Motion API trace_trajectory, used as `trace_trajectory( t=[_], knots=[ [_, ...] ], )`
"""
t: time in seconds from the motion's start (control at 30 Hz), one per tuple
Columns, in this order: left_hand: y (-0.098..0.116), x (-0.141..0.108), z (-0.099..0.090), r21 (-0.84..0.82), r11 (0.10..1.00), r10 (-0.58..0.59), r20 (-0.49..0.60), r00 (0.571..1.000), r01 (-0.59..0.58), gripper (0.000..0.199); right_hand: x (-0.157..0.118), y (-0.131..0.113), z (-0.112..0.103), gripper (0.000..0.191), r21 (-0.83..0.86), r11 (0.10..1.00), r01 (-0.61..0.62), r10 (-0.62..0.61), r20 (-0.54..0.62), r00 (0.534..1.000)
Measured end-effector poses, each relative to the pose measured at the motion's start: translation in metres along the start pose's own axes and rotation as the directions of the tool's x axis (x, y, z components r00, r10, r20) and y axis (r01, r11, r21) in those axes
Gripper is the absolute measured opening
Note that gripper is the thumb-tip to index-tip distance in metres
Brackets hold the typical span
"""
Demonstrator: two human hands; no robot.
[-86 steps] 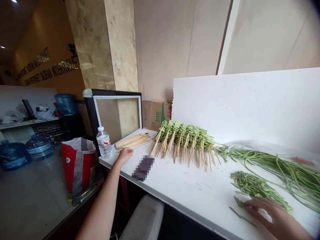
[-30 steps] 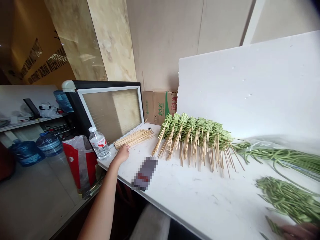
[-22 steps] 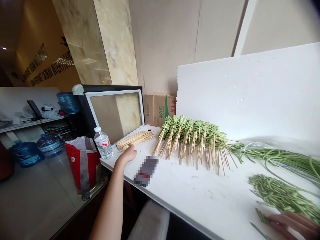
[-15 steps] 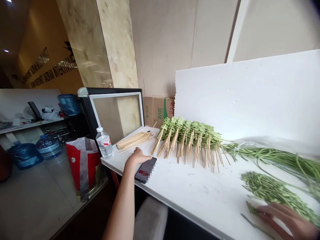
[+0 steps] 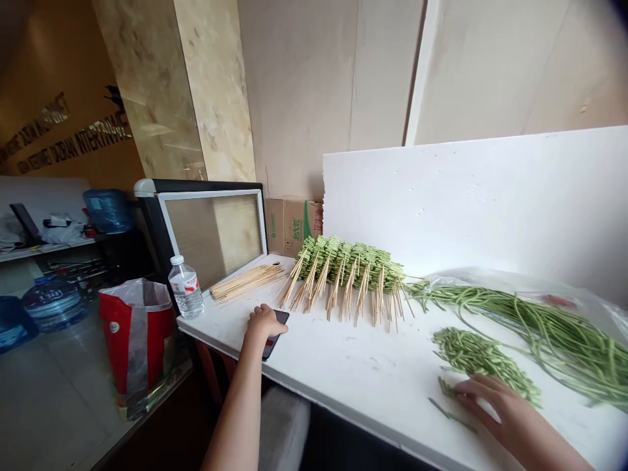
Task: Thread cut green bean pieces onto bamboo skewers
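My left hand (image 5: pixel 263 322) is closed over a dark phone (image 5: pixel 276 335) lying near the table's front edge, its thumb across the screen. Much of the phone is hidden beneath the hand. At the right, my right hand (image 5: pixel 490 396) pinches a few short cut long bean pieces (image 5: pixel 446 387) between thumb and fingertips. Beside it spreads a pile of cut long beans (image 5: pixel 478 356), with a few loose pieces in front. Several skewers of long bean pieces (image 5: pixel 350 258) are stacked at the table's back, bare stick ends toward me.
Bare bamboo skewers (image 5: pixel 248 281) lie by a water bottle (image 5: pixel 186 288) at the left. Whole long beans (image 5: pixel 534 320) rest on clear plastic at the right. A white board (image 5: pixel 471 203) stands behind. A red bag (image 5: pixel 135 340) is beside the white table (image 5: pixel 353 373).
The view has swung to the right. My left hand has shifted onto the phone, covering more of it. My right hand stays by the cut bean pieces.
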State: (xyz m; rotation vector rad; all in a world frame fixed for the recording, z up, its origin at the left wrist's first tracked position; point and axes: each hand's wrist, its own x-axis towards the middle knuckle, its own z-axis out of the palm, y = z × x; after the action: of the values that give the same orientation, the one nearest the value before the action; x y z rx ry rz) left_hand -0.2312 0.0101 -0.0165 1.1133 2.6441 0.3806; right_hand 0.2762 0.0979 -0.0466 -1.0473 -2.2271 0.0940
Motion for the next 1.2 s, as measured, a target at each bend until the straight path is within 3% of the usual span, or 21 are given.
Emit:
trace_trajectory(
  t=[0.1, 0.23, 0.37, 0.5, 0.6, 0.7, 0.8, 1.03, 1.1, 1.2],
  knots=[
    [-0.002, 0.000, -0.002, -0.015, 1.000, -0.003, -0.014, 1.000, 0.002, 0.104, -0.001, 0.007, -0.001, 0.053, 0.046, 0.998, 0.047, -0.054, 0.167, 0.984],
    [0.000, -0.006, -0.011, -0.093, 0.996, -0.032, -0.164, 0.986, 0.017, 0.093, -0.004, 0.009, -0.001, 0.049, 0.019, 0.998, 0.056, -0.058, 0.134, 0.989],
    [0.015, -0.016, -0.031, -0.212, 0.977, -0.058, -0.372, 0.926, -0.023, 0.067, -0.002, 0.007, -0.003, 0.051, 0.055, 0.998, -0.012, 0.011, 0.021, 1.000],
    [0.040, -0.026, -0.047, -0.261, 0.934, 0.102, -0.457, 0.883, -0.243, 0.051, 0.005, -0.004, -0.015, 0.046, 0.162, 0.978, -0.131, 0.132, 0.008, 0.991],
    [0.061, -0.037, -0.045, -0.316, 0.838, 0.270, -0.469, 0.841, -0.445, 0.042, 0.012, -0.025, -0.030, 0.041, 0.249, 0.947, -0.203, 0.206, 0.014, 0.978],
    [0.081, -0.055, -0.038, -0.364, 0.671, 0.466, -0.470, 0.749, -0.646, 0.042, 0.020, -0.053, -0.047, 0.044, 0.435, 0.849, -0.302, 0.312, 0.050, 0.949],
    [0.095, -0.079, -0.037, -0.404, 0.516, 0.614, -0.440, 0.655, -0.755, 0.046, 0.028, -0.076, -0.063, 0.049, 0.630, 0.697, -0.342, 0.430, 0.015, 0.903],
    [0.104, -0.118, -0.038, -0.451, 0.435, 0.783, -0.238, 0.575, -0.780, 0.049, 0.021, -0.087, -0.093, 0.042, 0.951, 0.259, -0.168, 0.559, -0.005, 0.829],
    [0.104, -0.123, -0.036, -0.451, 0.436, 0.800, -0.202, 0.565, -0.779, 0.047, 0.015, -0.088, -0.102, 0.042, 0.967, 0.220, -0.126, 0.583, -0.027, 0.812],
    [0.107, -0.129, -0.033, -0.437, 0.442, 0.802, -0.199, 0.563, -0.783, 0.044, 0.009, -0.095, -0.115, 0.040, 0.968, 0.234, -0.091, 0.568, -0.060, 0.821]
  ],
)
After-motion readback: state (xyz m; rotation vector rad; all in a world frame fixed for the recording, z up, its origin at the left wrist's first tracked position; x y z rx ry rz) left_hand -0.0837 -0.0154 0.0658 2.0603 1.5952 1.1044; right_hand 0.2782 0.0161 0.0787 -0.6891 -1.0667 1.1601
